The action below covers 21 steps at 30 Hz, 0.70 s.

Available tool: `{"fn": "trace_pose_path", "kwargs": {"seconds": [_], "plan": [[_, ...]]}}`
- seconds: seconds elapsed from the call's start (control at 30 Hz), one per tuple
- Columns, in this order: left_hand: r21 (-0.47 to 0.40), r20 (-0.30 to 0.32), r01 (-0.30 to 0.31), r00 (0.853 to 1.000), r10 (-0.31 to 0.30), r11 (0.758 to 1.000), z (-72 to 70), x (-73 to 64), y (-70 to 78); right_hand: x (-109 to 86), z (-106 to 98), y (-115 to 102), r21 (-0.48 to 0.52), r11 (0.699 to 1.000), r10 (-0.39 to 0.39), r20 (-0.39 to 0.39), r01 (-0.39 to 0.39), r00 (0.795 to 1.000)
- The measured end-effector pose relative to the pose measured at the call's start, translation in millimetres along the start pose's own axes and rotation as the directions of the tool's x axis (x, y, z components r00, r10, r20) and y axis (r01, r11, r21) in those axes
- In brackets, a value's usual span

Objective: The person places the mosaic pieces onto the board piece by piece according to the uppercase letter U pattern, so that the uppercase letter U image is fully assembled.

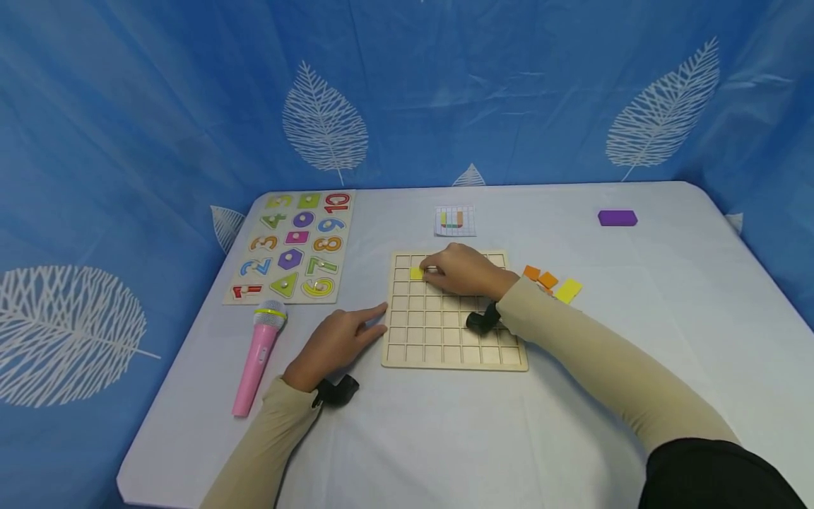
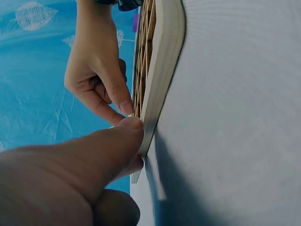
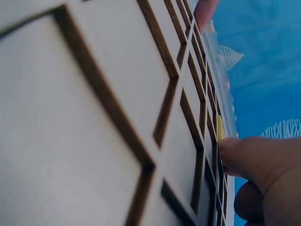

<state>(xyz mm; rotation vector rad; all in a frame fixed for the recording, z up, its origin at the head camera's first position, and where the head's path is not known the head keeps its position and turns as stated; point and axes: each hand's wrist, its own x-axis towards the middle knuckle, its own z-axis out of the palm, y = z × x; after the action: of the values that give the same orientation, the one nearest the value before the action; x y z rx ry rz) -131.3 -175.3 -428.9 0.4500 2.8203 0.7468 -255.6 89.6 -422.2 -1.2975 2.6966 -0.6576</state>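
A wooden grid board [image 1: 413,338] lies flat on the white table. With finger and thumb my right hand [image 1: 467,272] pinches a yellow tile [image 1: 416,273] over a square near the board's far left corner. The right wrist view has the thumb against the edge of that yellow tile [image 3: 219,126], low at the grid. At the board's left edge rests my left hand [image 1: 333,345], its index finger and thumb stretched out and touching the rim. In the left wrist view the left thumb [image 2: 127,134] presses on the board's side.
Orange tiles [image 1: 547,281] and a yellow piece [image 1: 568,290] lie right of the board, partly behind the right sleeve. A pattern card [image 1: 470,225] sits beyond it. Leftward are a number puzzle board [image 1: 254,230] and a pink microphone [image 1: 256,364]. A purple block [image 1: 617,218] stands far right.
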Motion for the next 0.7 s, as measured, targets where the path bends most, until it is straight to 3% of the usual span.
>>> {"fn": "trace_pose_path", "kwargs": {"seconds": [0.4, 0.7], "plan": [[-0.003, -0.004, 0.001, 1.000, -0.001, 1.000, 0.7, 0.1, 0.2, -15.4, -6.8, 1.2, 0.035, 0.998, 0.053, -0.036, -0.051, 0.998], [-0.018, -0.013, -0.019, 1.000, 0.019, 1.000, -0.7, -0.9, -1.0, -50.2, -22.6, 3.7, 0.112, 0.986, 0.136, -0.136, -0.121, 0.981]]}}
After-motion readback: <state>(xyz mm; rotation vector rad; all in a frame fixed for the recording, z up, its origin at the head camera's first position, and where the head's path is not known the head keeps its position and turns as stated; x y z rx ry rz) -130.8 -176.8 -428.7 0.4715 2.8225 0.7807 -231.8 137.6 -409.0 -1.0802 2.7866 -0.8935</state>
